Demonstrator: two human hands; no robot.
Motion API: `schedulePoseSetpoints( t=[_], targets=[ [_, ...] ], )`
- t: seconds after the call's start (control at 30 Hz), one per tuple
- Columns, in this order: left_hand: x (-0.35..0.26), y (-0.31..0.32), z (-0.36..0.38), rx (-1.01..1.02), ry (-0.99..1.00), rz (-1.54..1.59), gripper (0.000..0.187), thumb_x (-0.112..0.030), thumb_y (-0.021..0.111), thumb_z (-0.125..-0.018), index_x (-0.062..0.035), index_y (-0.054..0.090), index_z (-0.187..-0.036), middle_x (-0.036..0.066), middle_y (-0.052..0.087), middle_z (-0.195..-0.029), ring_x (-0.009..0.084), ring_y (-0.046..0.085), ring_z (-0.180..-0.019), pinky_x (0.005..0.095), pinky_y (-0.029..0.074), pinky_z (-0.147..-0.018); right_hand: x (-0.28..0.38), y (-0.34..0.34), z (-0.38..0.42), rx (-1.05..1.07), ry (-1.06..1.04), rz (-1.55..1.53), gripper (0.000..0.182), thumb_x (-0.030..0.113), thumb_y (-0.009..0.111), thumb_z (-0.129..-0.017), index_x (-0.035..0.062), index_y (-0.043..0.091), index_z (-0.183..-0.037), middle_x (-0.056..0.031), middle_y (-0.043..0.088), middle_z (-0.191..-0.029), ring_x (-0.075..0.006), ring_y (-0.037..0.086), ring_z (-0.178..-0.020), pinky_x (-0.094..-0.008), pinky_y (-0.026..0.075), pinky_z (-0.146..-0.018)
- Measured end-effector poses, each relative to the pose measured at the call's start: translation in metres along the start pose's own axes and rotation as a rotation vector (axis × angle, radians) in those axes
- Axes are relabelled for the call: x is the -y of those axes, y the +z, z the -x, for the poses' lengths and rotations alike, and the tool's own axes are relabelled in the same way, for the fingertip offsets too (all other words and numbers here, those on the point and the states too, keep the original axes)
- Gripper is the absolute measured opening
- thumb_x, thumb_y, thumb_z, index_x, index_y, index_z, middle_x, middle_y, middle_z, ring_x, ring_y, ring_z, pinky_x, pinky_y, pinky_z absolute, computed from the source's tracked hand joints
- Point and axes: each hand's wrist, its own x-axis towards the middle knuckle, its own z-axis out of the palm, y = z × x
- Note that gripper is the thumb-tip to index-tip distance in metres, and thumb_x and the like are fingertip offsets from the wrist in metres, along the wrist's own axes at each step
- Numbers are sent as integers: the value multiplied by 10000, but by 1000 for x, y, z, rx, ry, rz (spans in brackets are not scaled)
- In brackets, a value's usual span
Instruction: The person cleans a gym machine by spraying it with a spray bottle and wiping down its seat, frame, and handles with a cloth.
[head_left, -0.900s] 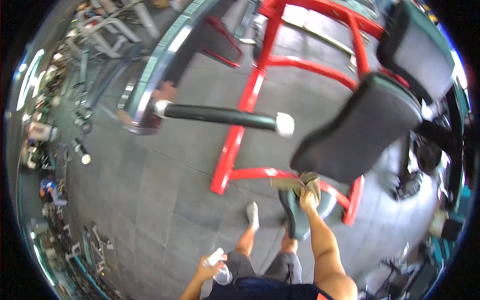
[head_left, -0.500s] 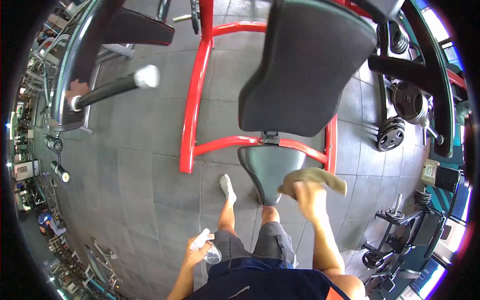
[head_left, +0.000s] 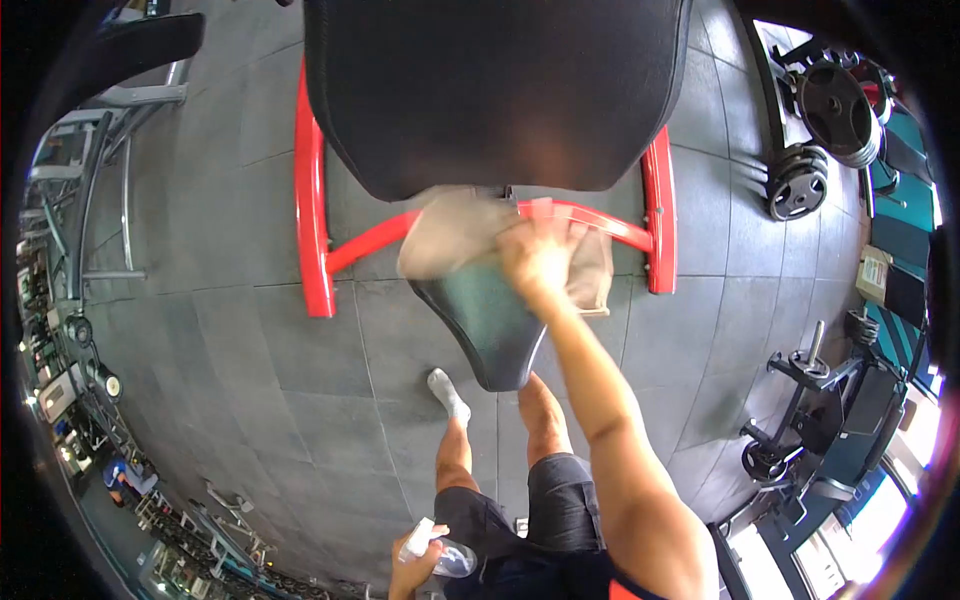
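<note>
My right hand (head_left: 540, 255) holds a tan cloth (head_left: 450, 235), blurred by motion, against the upper part of the black seat pad (head_left: 495, 330). The cloth spreads to both sides of the hand, and one end hangs past the seat's right edge. Just above it is the lower edge of the large black backrest (head_left: 500, 100). Low in the view, beside my thigh, my left hand (head_left: 412, 568) is wrapped round the neck of a clear spray bottle (head_left: 456, 560) with a white spray head. The bottle lies tilted sideways.
The machine's red frame (head_left: 313, 200) stands on the grey tiled floor (head_left: 240, 340). Weight plates (head_left: 798, 190) hang on a rack at the right. Another plate-loaded machine (head_left: 800, 400) stands at the lower right. A person (head_left: 118, 478) is far off at the left.
My right hand has moved up and left with the cloth onto the upper seat. The view has come closer to the backrest. My left hand still holds the spray bottle.
</note>
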Motion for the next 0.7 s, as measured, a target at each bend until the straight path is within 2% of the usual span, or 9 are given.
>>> schedulePoseSetpoints(
  t=[0.07, 0.13, 0.2, 0.3, 0.33, 0.4, 0.53, 0.6, 0.7],
  targets=[
    [9, 5, -4, 1, 49, 25, 275, 14, 590, -815, 28, 703, -1066, 98, 731, -896, 117, 688, -728, 273, 547, -656, -42, 7, 9, -320, 339, 134, 471, 394, 513, -930, 109, 605, -1293, -283, 392, -1444, -508, 273, -1393, -735, 170, -1083],
    [9, 11, -13, 67, 15, -21, 274, 28, 587, -816, 30, 699, -1065, 104, 730, -912, 126, 695, -730, 277, 553, -658, -29, -5, 26, -53, 243, 238, 487, 325, 529, -910, -14, 586, -1255, -328, 421, -1382, -546, 303, -1350, -733, 192, -1077],
    [6, 15, -24, 115, 27, -68, 271, 40, 582, -817, 31, 696, -1063, 109, 729, -925, 134, 701, -731, 280, 557, -659, 30, 2, 26, -143, 8, -190, 468, 231, 544, -846, -41, 577, -1226, -292, 511, -1287, -483, 387, -1327, -632, 261, -1110],
    [-5, 22, -31, 143, 85, -126, 261, 49, 578, -821, 29, 698, -1052, 116, 726, -939, 152, 709, -725, 282, 558, -656, 92, -20, 36, 446, -624, -121, 578, 459, 650, -753, 126, 641, -1225, -165, 570, -1293, -455, 355, -1378, -670, 197, -1145],
    [-6, 22, -30, 133, 79, -120, 258, 49, 579, -820, 27, 700, -1047, 116, 726, -937, 152, 709, -725, 282, 558, -655, 92, -17, 30, -48, -671, -298, 588, 478, 691, -708, 183, 651, -1215, -116, 624, -1168, -368, 441, -1325, -608, 277, -1119],
    [-3, 19, -24, 110, 57, -97, 252, 50, 580, -819, 24, 703, -1037, 116, 726, -935, 151, 709, -724, 282, 557, -651, 50, -41, 6, 14, -245, -747, 592, 467, 723, -694, 193, 649, -1214, -76, 638, -1101, -294, 531, -1218, -510, 393, -1039],
    [16, 6, -17, 80, 39, -84, 255, 53, 584, -810, 23, 707, -1032, 115, 725, -929, 154, 707, -717, 286, 557, -648, -51, -70, -15, -37, 238, -282, 551, 493, 680, -816, 24, 690, -1105, -103, 705, -977, -308, 658, -898, -414, 512, -771],
    [26, 0, -21, 84, 103, -90, 260, 55, 583, -806, 22, 708, -1032, 116, 724, -924, 152, 704, -705, 286, 555, -643, -145, 5, 6, 317, 756, -1097, 777, 623, 589, -895, -44, 603, -1291, -124, 681, -1186, -211, 638, -1043, -343, 481, -935],
    [39, 2, -28, 74, 83, -13, 264, 50, 577, -802, 21, 708, -1030, 116, 723, -922, 151, 699, -680, 283, 554, -635, -133, 57, 73, 3, 950, -1554, 773, 584, 496, -982, 19, 380, -1496, -84, 426, -1494, -179, 368, -1369, -335, 301, -1129]
  ],
)
